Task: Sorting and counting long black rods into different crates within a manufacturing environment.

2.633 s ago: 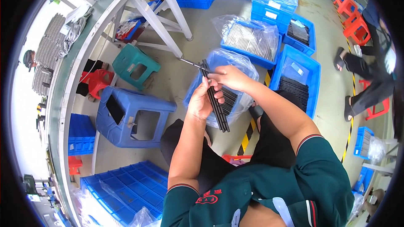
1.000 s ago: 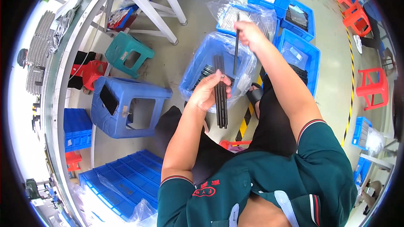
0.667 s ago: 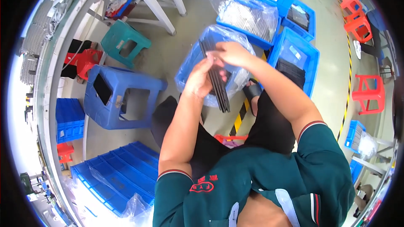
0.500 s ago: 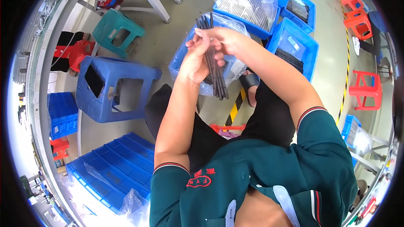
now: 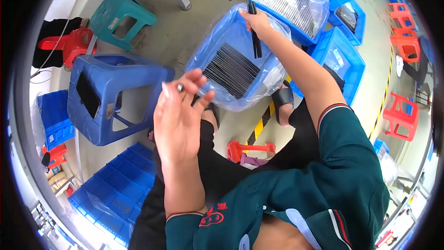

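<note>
My right hand is closed around a small bundle of thin black rods, held upright over the far right part of a blue bin lined with clear plastic. In the bin lies a row of similar black rods, side by side. Closer to me and to the left, my left hand is raised with its fingers apart and loosely bent. A small shiny metallic spot, perhaps a ring, shows at its fingers. No rods are in that hand.
Behind the bin stands a blue bin of pale rods. Another blue bin is at right. On the left are a blue stool bearing a dark phone, a green stool and blue crates.
My hands have parted. The left came off the bundle and moved down and left; the right carries rods to the bin's far right side. The row of rods in the bin is now uncovered.
</note>
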Motion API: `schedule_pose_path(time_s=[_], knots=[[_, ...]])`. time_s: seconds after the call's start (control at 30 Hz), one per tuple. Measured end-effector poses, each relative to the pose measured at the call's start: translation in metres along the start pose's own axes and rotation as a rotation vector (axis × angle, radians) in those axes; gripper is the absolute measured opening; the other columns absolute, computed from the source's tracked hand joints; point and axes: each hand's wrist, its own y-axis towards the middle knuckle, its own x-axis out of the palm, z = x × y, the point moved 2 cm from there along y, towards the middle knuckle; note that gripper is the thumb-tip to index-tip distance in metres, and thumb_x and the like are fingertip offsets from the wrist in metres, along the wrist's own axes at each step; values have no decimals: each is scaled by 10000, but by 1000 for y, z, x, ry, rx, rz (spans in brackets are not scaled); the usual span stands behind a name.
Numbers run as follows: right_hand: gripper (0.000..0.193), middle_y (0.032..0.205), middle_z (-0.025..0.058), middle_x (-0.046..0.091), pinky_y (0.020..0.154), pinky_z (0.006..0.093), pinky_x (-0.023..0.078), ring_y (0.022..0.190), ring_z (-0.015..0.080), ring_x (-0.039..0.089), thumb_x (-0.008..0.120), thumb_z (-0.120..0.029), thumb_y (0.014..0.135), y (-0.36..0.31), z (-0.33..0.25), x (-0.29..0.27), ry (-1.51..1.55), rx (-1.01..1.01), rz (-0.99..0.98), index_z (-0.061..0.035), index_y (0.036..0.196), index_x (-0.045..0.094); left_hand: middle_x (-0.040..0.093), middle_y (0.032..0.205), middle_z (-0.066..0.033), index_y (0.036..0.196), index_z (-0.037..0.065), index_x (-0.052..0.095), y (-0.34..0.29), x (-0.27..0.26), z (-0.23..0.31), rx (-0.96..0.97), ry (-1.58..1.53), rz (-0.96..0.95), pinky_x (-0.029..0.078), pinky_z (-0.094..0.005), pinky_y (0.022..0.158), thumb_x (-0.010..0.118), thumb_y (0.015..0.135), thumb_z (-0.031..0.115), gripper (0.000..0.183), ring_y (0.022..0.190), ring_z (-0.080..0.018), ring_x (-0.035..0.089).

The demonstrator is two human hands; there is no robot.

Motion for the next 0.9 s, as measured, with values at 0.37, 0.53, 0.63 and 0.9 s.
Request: schedule_pose_path(time_s=[0.37, 0.53, 0.63, 0.9], knots=[[457, 880, 204, 642, 755, 453, 462, 878, 365, 608, 677, -460, 733, 31, 146, 40, -856, 26, 26, -34, 878, 598, 522, 1084, -204, 807, 3, 577, 7, 1, 3, -99, 132, -20, 446, -372, 810, 475, 892, 506, 520, 932, -254, 537], [439, 1037, 174, 595, 792, 470, 481, 947, 362, 601, 717, -270, 724, 35, 181, 45, -1039, 87, 6, -52, 1033, 494, 515, 1079, -204, 812, -8, 584, 14, 12, -4, -148, 144, -22, 449, -367, 812, 474, 893, 494, 519, 924, -248, 538], [415, 1021, 170, 598, 793, 474, 472, 950, 356, 596, 713, -270, 725, 30, 195, 39, -1102, 66, 40, -56, 1017, 511, 512, 1085, -205, 839, -15, 584, 17, 16, -9, -158, 138, -67, 442, -364, 826, 488, 903, 451, 479, 925, -246, 540], [360, 1043, 166, 563, 785, 466, 487, 993, 348, 554, 645, -339, 782, 12, 191, 42, -1251, -143, 15, -73, 995, 531, 535, 1040, -191, 790, 17, 578, 19, 26, -11, -141, 314, -91, 445, -352, 752, 475, 907, 460, 470, 886, -247, 536]])
